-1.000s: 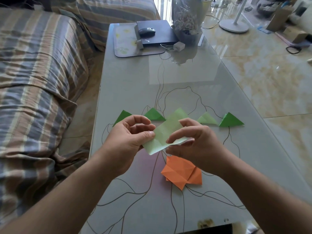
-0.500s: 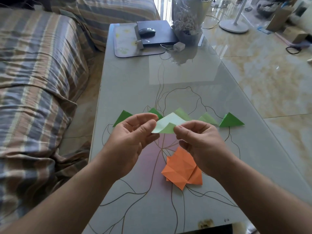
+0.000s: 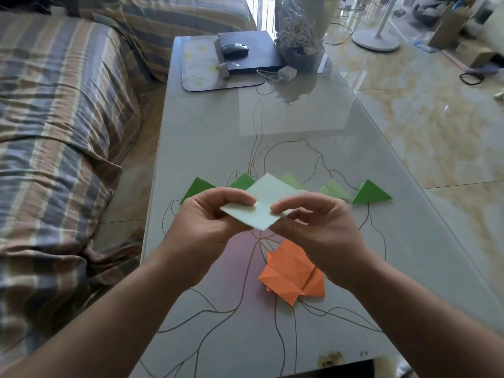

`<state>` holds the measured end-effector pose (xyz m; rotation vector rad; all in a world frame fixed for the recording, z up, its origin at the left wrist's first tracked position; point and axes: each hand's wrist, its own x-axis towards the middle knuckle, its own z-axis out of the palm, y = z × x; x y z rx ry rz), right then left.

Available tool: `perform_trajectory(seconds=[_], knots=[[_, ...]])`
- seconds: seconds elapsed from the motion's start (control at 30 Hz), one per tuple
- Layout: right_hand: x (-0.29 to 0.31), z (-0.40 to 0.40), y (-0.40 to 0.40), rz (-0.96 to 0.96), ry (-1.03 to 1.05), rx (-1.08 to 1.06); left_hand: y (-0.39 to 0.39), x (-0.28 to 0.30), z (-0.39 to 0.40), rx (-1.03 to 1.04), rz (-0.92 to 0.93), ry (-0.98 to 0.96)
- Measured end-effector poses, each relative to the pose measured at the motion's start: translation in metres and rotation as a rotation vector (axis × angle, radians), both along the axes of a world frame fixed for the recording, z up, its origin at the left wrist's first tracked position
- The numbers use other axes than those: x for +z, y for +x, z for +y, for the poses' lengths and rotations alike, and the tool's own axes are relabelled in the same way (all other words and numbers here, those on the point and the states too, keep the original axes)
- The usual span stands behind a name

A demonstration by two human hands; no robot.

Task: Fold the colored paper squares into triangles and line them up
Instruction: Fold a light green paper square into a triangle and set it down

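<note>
A pale green paper square is held above the worktop, turned so its corners point to twelve, three, six and nine o'clock. The left hand pinches its nine o'clock corner between thumb and curled fingers; the right hand pinches the three o'clock side the same way, fingers curled over the top of the sheet.

Beyond the sheet, toward twelve o'clock, a row of folded green triangles lies on the worktop. From nine to three o'clock along that row: a dark green triangle, a second dark green triangle partly hidden by the held sheet, a pale triangle also partly hidden, another pale triangle, and a bright green triangle at the end.

Toward six o'clock from the hands, a small pile of creased orange paper rests on the worktop, partly under the right wrist.

At the far twelve o'clock end sit a mouse pad, a black box with a computer mouse on it, a white charger and a clear wrapped bundle. A striped sofa runs along the nine o'clock side, and a fan base stands on the tiled floor at about one o'clock.
</note>
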<state>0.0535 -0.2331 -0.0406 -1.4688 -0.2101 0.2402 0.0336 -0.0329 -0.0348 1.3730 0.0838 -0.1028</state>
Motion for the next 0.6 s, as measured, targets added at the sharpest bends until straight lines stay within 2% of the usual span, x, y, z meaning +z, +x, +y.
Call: perform_trajectory(seconds=[0.23,0.43,0.6], knots=[[-0.008,0.004,0.001,-0.026,-0.096,-0.016,-0.001,0.000,0.013,-0.161,-0.222,0.379],[-0.003,0.004,0.000,0.033,0.032,0.029,-0.004,0.006,0.013,-0.211,-0.235,0.370],[-0.002,0.008,-0.002,0.055,0.125,-0.022,-0.004,0.003,0.001,-0.091,-0.159,0.157]])
